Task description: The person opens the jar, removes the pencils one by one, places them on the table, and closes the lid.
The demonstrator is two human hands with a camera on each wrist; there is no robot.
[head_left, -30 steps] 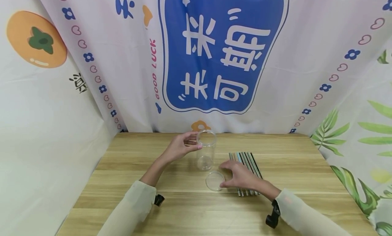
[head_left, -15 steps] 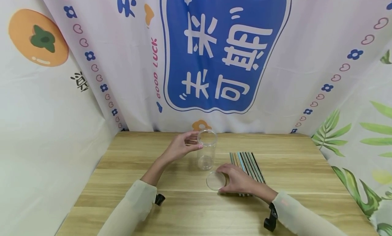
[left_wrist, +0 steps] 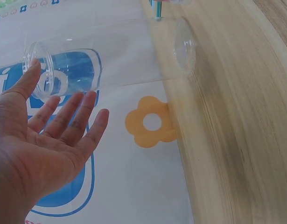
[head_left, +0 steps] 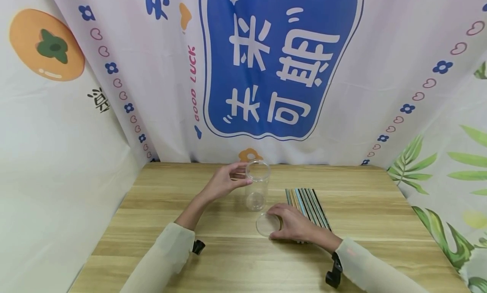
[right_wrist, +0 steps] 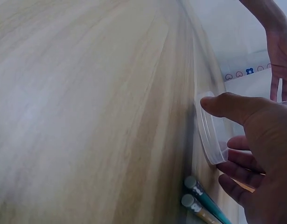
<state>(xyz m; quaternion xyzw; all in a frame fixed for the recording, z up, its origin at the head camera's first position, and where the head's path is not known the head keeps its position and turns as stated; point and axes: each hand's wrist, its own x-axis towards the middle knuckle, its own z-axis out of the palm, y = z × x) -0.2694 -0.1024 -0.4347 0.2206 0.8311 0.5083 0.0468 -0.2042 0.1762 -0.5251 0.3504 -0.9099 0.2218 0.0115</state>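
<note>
A tall clear plastic jar (head_left: 256, 191) stands upright on the wooden table. My left hand (head_left: 224, 181) is at the left of its rim, fingers fairly straight and spread. In the left wrist view the thumb (left_wrist: 29, 81) touches or nearly touches the jar's rim. A round clear lid (head_left: 263, 224) lies on the table just in front of the jar. My right hand (head_left: 293, 223) holds the lid's right edge between thumb and fingers; the right wrist view shows the thumb (right_wrist: 222, 105) over the lid (right_wrist: 209, 133) and fingertips at its other side.
A row of several pencils (head_left: 316, 206) lies side by side to the right of the jar, partly under my right hand and forearm. Printed cloth (head_left: 175, 94) hangs behind and beside the wooden table (head_left: 236, 263).
My right hand has moved slightly left, from beside the lid to around its right edge. The left hand and jar stay in place.
</note>
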